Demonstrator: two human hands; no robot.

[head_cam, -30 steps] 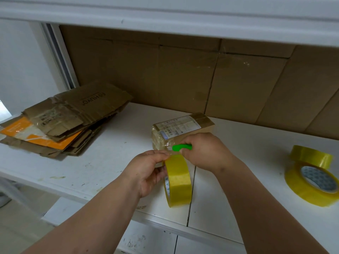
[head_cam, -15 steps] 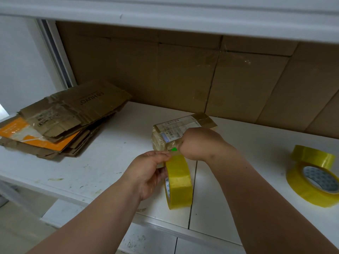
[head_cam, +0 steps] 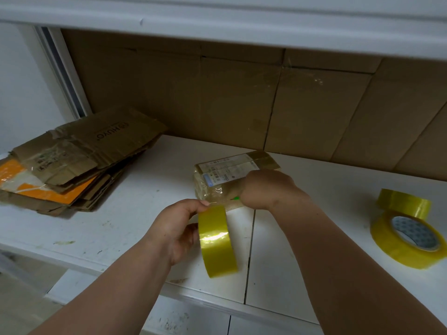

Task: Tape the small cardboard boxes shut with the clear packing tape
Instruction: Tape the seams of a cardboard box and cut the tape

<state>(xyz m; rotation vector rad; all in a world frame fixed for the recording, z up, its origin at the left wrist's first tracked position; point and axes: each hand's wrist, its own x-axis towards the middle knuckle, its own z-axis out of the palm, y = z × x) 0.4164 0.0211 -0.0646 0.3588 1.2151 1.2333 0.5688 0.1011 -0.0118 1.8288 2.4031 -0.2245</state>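
The small brown cardboard box (head_cam: 235, 176), labelled and already wrapped in clear tape, sits mid-desk on the white desk (head_cam: 121, 226). I see my left hand (head_cam: 177, 232) gripping the upright yellowish roll of packing tape (head_cam: 216, 240) just before the box. My right hand (head_cam: 264, 189) is curled around a small green cutter (head_cam: 235, 198) at the box's near edge. Two spare tape rolls (head_cam: 408, 238) lie far right, flattened cardboard sheets (head_cam: 77, 160) far left.

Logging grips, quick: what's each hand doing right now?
Left hand: grips the tape roll.
Right hand: curled round a small green tool at the box.
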